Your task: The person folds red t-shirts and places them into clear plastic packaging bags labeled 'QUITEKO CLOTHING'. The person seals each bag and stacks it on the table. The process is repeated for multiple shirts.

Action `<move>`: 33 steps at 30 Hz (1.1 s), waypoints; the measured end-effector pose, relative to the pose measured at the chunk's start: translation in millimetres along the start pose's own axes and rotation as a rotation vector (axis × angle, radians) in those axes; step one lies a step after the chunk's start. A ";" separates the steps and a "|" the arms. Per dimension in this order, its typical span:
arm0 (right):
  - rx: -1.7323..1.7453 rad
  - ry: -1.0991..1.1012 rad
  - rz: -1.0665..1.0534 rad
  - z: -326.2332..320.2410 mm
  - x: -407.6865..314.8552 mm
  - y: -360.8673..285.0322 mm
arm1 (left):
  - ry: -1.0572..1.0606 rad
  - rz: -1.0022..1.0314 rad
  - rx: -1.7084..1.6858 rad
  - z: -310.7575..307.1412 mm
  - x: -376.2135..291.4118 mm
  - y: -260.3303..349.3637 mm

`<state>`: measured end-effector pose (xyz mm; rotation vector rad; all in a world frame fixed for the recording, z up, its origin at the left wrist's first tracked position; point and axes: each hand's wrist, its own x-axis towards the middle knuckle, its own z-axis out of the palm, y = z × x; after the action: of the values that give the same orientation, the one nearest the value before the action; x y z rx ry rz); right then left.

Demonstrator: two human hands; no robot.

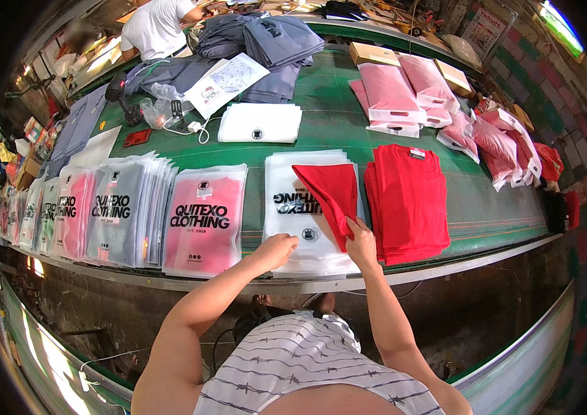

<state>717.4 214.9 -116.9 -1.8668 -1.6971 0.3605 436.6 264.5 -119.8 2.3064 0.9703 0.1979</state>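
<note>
My right hand [361,239] grips the lower edge of a folded red cloth garment [332,194], which hangs in a twisted, pointed shape over a stack of frosted plastic garment bags [283,179]. Near the lower left part of those bags is my left hand [284,250], its fingers curled; whether anything is between them cannot be told. Just right of the bags lies a stack of folded red T-shirts [410,207]. A bagged pink garment [205,197] lies to the left, with printed black lettering on its bag.
Rows of bagged garments [117,207] line the table's left side. Beyond stand a folded white bag pile [267,116], a heat gun [122,98], grey garments [280,44] and a printed sheet [228,83]. Filled pink bags [392,91] lie back right. A person in white [156,28] is behind the table.
</note>
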 end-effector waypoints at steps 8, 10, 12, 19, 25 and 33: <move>0.112 -0.005 -0.188 -107.4 -7.3 -61.7 | -0.080 0.247 0.203 -20.5 -9.9 8.7; 0.217 -0.100 -0.220 -142.9 -20.3 -70.5 | -0.033 0.202 0.229 -22.9 -10.0 15.8; 0.255 -0.216 -0.237 -175.4 -41.4 -74.3 | 0.083 0.149 0.307 -23.3 -16.9 31.1; 0.531 -0.618 -0.161 -203.4 -96.2 -62.6 | 0.326 0.129 0.111 -11.9 -32.3 26.5; 0.458 -0.432 -0.037 -159.3 -120.5 -40.9 | 0.371 0.270 0.018 -13.4 -34.1 18.4; 0.054 -0.217 0.031 -121.3 -149.2 -96.4 | 0.325 0.232 0.028 -20.0 -34.8 30.4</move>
<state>684.4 43.0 8.1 -1.8718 -1.7805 0.6353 422.5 234.0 -82.3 2.4579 0.8574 0.6756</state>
